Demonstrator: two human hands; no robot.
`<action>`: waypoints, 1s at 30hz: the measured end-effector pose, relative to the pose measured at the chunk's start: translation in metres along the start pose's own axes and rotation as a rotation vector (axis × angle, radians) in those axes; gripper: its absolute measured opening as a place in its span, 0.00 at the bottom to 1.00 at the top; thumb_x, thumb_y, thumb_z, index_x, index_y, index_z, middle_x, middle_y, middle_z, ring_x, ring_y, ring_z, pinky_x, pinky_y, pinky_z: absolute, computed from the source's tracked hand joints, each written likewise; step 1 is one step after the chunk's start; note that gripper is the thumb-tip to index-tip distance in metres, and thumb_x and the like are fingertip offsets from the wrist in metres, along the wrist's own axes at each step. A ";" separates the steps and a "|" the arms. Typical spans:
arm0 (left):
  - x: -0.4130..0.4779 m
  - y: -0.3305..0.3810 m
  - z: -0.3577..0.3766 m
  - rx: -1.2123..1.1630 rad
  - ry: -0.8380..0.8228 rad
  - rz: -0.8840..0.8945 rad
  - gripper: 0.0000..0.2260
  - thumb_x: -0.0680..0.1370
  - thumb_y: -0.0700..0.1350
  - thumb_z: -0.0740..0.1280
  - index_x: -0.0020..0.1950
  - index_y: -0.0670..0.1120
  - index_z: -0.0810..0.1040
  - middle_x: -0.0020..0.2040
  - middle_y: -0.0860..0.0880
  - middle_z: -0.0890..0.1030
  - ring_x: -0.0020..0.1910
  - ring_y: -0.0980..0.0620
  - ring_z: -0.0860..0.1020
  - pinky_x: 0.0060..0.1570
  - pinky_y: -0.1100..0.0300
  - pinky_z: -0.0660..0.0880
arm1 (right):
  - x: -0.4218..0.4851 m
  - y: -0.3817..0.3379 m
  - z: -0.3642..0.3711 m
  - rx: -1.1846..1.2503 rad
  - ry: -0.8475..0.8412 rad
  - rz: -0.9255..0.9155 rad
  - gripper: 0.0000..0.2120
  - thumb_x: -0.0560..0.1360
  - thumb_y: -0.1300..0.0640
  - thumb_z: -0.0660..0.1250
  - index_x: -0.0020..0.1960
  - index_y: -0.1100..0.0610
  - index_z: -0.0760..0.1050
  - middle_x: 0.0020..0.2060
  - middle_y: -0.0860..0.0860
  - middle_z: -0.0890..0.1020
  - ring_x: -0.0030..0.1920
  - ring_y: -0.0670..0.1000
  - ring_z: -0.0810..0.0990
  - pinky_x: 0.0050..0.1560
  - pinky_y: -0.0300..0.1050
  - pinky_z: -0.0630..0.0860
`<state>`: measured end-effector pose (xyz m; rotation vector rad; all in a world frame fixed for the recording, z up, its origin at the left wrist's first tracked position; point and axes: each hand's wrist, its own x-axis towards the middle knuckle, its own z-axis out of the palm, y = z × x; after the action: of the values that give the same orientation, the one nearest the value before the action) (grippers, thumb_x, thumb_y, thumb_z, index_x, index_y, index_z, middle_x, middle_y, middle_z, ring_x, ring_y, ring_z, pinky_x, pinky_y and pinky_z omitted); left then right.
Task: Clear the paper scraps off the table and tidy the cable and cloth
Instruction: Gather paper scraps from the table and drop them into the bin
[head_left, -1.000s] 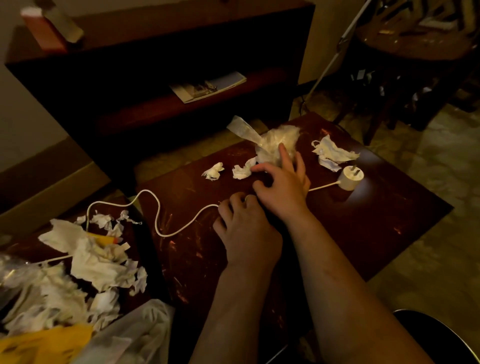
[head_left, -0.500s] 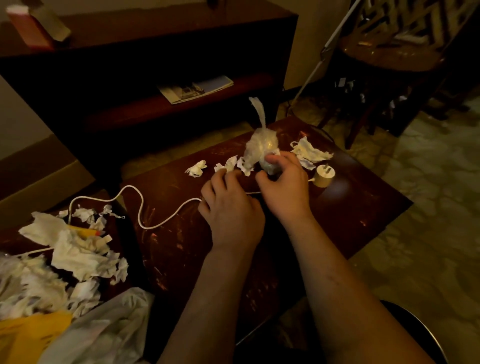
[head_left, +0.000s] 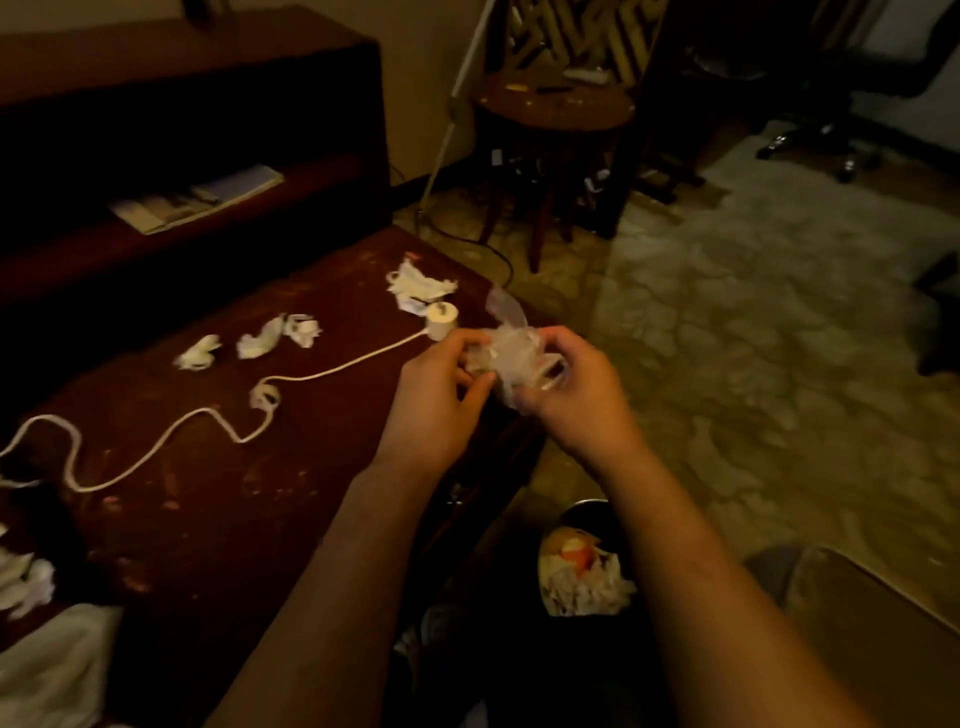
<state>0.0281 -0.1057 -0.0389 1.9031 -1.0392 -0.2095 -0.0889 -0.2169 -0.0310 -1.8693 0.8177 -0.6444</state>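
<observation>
Plastic is being handled at this stage: a crumpled translucent plastic wad (head_left: 511, 358) is sitting between both hands, just past the right edge of the dark red-brown wooden table (head_left: 218, 519). The left hand (head_left: 436, 400) is pinching the wad with curled fingers and thumb. The right hand (head_left: 571, 389) is gripping its other side, fingers curled round it. A dark round waste bin (head_left: 582, 506) is standing on the floor below the hands, nearer the person, and is already holding crumpled white paper.

Progress judgement: clearing is under way but far from complete.

- Three small white crumpled paper scraps (head_left: 260, 338) are lying in a row near the table's far edge.
- A larger white paper scrap (head_left: 418, 286) is lying just beside the white cylindrical plug (head_left: 441, 314).
- A loose white paper pile (head_left: 26, 582) is lying at the left edge of view.
- The long white cable (head_left: 156, 447) is running uncoiled in loose curves across the tabletop, from the plug toward the left, so tidying it is not yet done.
- A pale sheet (head_left: 52, 670) is lying at lower left. Whether it is the cloth or a bag cannot be told.
</observation>
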 end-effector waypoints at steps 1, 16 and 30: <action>0.000 0.007 0.012 -0.005 -0.045 0.010 0.12 0.78 0.43 0.71 0.60 0.52 0.79 0.40 0.58 0.79 0.39 0.66 0.78 0.38 0.76 0.72 | -0.004 0.008 -0.014 -0.045 0.009 0.035 0.17 0.63 0.65 0.78 0.49 0.53 0.80 0.42 0.50 0.86 0.42 0.50 0.84 0.43 0.51 0.81; -0.025 0.038 0.163 0.342 -1.142 0.020 0.29 0.78 0.46 0.70 0.77 0.53 0.65 0.66 0.47 0.77 0.59 0.47 0.78 0.56 0.54 0.77 | -0.029 0.141 -0.108 -0.718 -0.247 0.714 0.19 0.68 0.54 0.77 0.56 0.60 0.82 0.54 0.58 0.82 0.55 0.55 0.83 0.44 0.42 0.75; -0.017 0.035 0.146 0.575 -1.153 -0.087 0.26 0.80 0.55 0.65 0.77 0.51 0.65 0.71 0.46 0.73 0.67 0.45 0.75 0.61 0.52 0.74 | -0.023 0.136 -0.084 -0.733 -0.406 0.710 0.15 0.76 0.57 0.71 0.60 0.61 0.79 0.55 0.58 0.81 0.57 0.56 0.81 0.46 0.43 0.74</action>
<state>-0.0797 -0.1946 -0.0966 2.3456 -1.8994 -1.2801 -0.2000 -0.2886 -0.1233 -2.0178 1.4461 0.5352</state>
